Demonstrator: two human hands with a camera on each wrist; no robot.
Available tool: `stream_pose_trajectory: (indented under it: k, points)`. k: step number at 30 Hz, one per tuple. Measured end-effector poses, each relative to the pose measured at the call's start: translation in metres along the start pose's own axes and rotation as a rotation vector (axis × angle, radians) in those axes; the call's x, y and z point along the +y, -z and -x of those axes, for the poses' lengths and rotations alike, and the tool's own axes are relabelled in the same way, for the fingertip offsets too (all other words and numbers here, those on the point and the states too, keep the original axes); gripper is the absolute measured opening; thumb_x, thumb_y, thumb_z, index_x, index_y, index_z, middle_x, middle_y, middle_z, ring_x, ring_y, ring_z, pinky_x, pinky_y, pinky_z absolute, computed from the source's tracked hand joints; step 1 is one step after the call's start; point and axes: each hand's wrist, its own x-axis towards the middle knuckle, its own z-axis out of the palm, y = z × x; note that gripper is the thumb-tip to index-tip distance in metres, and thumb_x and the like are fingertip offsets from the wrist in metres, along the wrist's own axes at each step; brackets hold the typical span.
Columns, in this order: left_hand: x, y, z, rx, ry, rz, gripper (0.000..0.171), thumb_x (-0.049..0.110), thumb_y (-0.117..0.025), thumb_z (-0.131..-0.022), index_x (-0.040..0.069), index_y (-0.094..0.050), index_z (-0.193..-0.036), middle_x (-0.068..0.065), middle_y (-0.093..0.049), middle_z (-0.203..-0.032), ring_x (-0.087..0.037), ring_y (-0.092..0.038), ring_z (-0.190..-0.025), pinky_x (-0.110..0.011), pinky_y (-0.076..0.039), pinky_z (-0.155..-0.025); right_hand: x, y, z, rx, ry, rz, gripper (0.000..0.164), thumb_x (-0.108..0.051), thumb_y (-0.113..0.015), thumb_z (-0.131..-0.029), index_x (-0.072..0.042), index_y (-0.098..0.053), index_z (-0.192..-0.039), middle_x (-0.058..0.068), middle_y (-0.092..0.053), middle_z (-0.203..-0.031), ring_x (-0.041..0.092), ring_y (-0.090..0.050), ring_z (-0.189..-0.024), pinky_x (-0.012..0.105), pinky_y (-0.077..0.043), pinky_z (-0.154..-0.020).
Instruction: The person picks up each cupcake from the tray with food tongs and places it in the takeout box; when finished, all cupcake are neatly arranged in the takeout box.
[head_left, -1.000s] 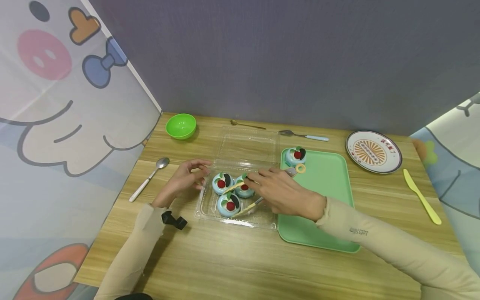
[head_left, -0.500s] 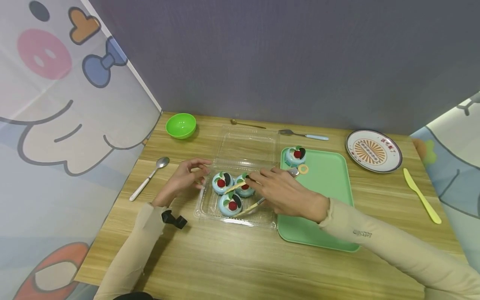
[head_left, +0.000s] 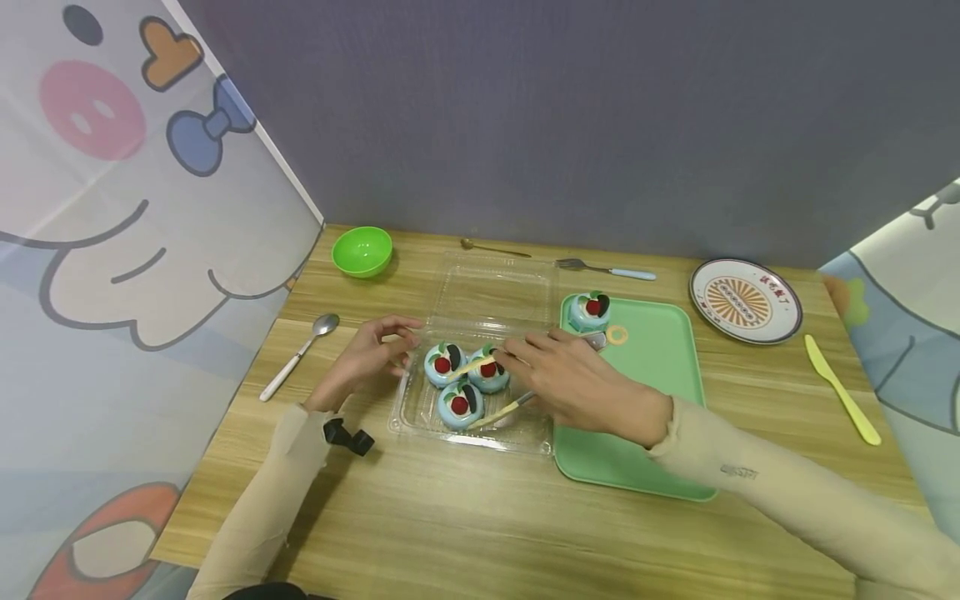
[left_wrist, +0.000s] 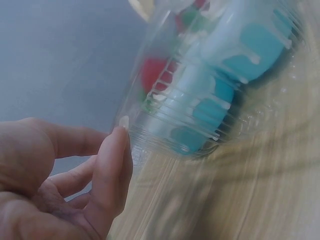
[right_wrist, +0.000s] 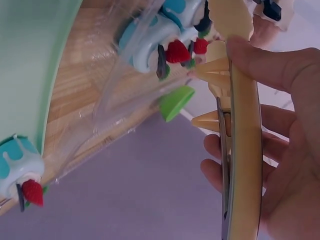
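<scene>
Surface: wood-grain table [head_left: 450, 525] against a grey wall [head_left: 562, 125]. Green tray [head_left: 637, 400], flat, right of centre. Clear container [head_left: 420, 421] just beside the tray's left edge; lid [head_left: 495, 287] folded back, away from the person.

Right hand [head_left: 573, 379]: over the container's right side, fingers and thumb grasping the tongs. Left hand [head_left: 371, 354]: at the container's left rim, thumb and fingers bent, fingertips against the plastic; whether they pinch it cannot be told.

Tongs [head_left: 504, 410]: pale yellow tips standing apart, ring end over the tray. Printed plate [head_left: 783, 321]: right of the tray. Yellow knife [head_left: 843, 390]: below the plate. White-handled spoon [head_left: 283, 374]: left of the left hand. Blue-handled fork [head_left: 618, 272]: beyond the tray. Green bowl [head_left: 362, 260]: far left corner.

Cakes, blue, topped with red berry and dark disc: nearest cake [head_left: 452, 412] lies between the tongs' tips, contact unclear; left cake [head_left: 442, 367] and right cake [head_left: 491, 383] sit behind it in the container; fourth cake [head_left: 585, 315] occupies the tray's far left corner.

Thin gold spoon [head_left: 495, 249]: beyond the lid.
</scene>
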Motion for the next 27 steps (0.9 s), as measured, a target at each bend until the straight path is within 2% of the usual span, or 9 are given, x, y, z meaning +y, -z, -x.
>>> stream_pose_trajectory:
  k: [4,8,11,14,17,22,25,27]
  points:
    - [0.0,0.001,-0.001,-0.007,-0.009,-0.006,0.037,0.007,-0.06,-0.096,0.005,-0.056,-0.132,-0.01,-0.058,-0.104,-0.014,-0.062,-0.067,-0.032,-0.065,-0.059,0.006,0.011,0.014,0.026,-0.059,-0.046,0.076,-0.039,-0.082,-0.078,-0.013,-0.05,-0.141,0.001,-0.056,-0.128,0.023,-0.058,-0.113,0.038,-0.059,-0.087]
    - [0.0,0.001,-0.001,-0.008,-0.009,-0.007,0.037,0.007,-0.06,-0.096,0.005,-0.056,-0.133,-0.01,-0.058,-0.104,-0.014,-0.062,-0.067,-0.032,-0.065,-0.059,0.021,0.018,0.034,0.128,-0.149,-0.084,0.075,-0.041,-0.081,-0.078,-0.015,-0.05,-0.141,0.003,-0.056,-0.129,0.022,-0.06,-0.1,0.035,-0.059,-0.07]
    - [0.0,0.0,0.0,-0.001,0.001,-0.001,0.036,0.008,-0.061,-0.095,0.008,-0.057,-0.131,-0.009,-0.058,-0.105,-0.014,-0.063,-0.067,-0.031,-0.064,-0.058,0.038,0.019,0.051,0.222,-0.227,-0.09,0.073,-0.046,-0.079,-0.078,-0.015,-0.053,-0.14,0.005,-0.058,-0.126,0.021,-0.062,-0.086,0.03,-0.051,-0.054]
    - [-0.001,0.001,0.0,-0.005,0.001,-0.002,0.036,0.009,-0.061,-0.096,0.009,-0.057,-0.131,-0.011,-0.057,-0.107,-0.014,-0.062,-0.067,-0.031,-0.065,-0.059,0.059,0.015,0.071,0.253,-0.319,-0.087,0.072,-0.047,-0.078,-0.078,-0.016,-0.054,-0.139,0.005,-0.059,-0.123,0.02,-0.06,-0.076,0.023,-0.041,-0.045]
    - [-0.002,0.002,0.0,-0.008,0.004,0.001,0.036,0.01,-0.061,-0.096,0.009,-0.058,-0.131,-0.014,-0.057,-0.11,-0.015,-0.063,-0.068,-0.031,-0.065,-0.059,0.082,0.008,0.097,0.219,-0.454,-0.106,0.072,-0.047,-0.08,-0.076,-0.015,-0.057,-0.137,0.004,-0.058,-0.118,0.02,-0.058,-0.079,0.023,-0.037,-0.046]
    - [-0.003,0.003,0.0,-0.01,-0.002,-0.002,0.036,0.011,-0.062,-0.096,0.009,-0.057,-0.132,-0.014,-0.058,-0.11,-0.015,-0.063,-0.068,-0.031,-0.065,-0.059,0.107,-0.008,0.134,0.076,-0.687,-0.192,0.072,-0.049,-0.08,-0.077,-0.01,-0.059,-0.134,0.008,-0.056,-0.117,0.025,-0.057,-0.088,0.039,-0.047,-0.051]
    - [-0.003,0.002,0.0,-0.012,0.0,0.001,0.036,0.011,-0.061,-0.096,0.009,-0.057,-0.132,-0.013,-0.058,-0.11,-0.015,-0.063,-0.069,-0.031,-0.065,-0.059,0.114,-0.018,0.145,-0.014,-0.756,-0.243,0.074,-0.054,-0.078,-0.078,-0.009,-0.058,-0.134,0.012,-0.055,-0.122,0.03,-0.059,-0.092,0.044,-0.048,-0.047]
    - [-0.003,0.002,0.0,-0.012,0.003,0.004,0.035,0.011,-0.061,-0.096,0.01,-0.058,-0.132,-0.013,-0.057,-0.111,-0.015,-0.063,-0.069,-0.03,-0.065,-0.059,0.117,-0.025,0.148,-0.049,-0.771,-0.263,0.076,-0.054,-0.078,-0.077,-0.009,-0.058,-0.135,0.013,-0.054,-0.121,0.032,-0.06,-0.091,0.044,-0.048,-0.046]
